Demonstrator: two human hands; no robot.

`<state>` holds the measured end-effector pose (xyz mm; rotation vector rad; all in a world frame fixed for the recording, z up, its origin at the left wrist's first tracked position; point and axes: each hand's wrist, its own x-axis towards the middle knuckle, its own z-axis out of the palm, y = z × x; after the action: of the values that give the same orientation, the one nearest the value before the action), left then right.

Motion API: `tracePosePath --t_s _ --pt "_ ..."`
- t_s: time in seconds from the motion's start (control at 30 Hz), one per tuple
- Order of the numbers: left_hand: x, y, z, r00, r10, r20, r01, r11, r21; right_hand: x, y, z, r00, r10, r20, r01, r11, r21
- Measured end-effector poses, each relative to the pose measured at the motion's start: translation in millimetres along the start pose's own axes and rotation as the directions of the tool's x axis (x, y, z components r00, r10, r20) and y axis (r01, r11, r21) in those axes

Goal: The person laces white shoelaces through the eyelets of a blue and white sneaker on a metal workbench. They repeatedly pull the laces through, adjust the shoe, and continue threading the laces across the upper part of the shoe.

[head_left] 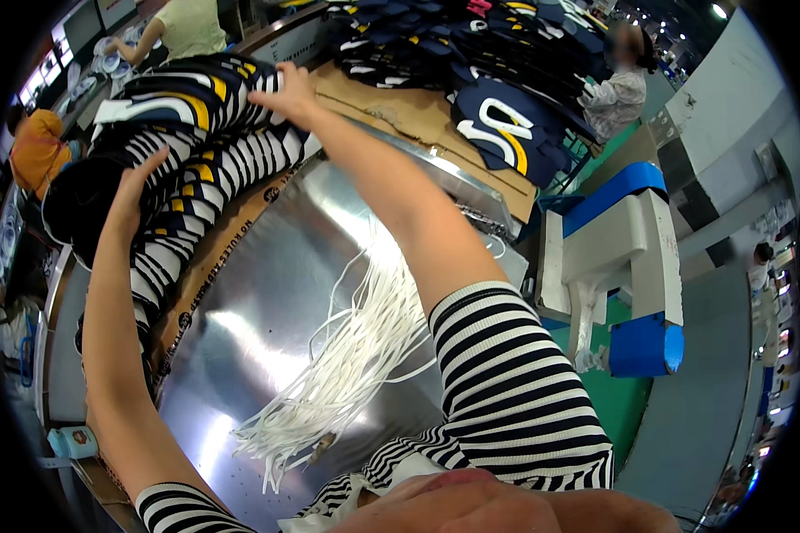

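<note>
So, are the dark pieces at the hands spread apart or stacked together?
Stacked together: the dark pieces overlap closely, edges showing one behind another, with the left hand and right hand at them.

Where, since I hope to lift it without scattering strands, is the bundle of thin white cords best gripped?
Probably around the middle of the bundle of thin white cords, from above, closing crosswise: its strands run lengthwise there, lying on the shiny metal tabletop, while the near ends splay loose.
</note>
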<state>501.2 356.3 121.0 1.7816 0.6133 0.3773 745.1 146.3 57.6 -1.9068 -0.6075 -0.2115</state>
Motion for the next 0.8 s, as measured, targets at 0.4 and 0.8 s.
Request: tracePosePath --t_s 0.4,0.8 --pt "-296 11 -15 0.891 0.425 -0.16 -0.411 0.904 0.117 -186 -107 -102 0.947 -0.276 0.166 0.23 0.94 0.253" --pt "-376 -174 -24 0.924 0.19 -0.332 -0.254 0.954 -0.159 -286 -79 -4 0.785 -0.103 0.611 0.196 0.977 -0.086"
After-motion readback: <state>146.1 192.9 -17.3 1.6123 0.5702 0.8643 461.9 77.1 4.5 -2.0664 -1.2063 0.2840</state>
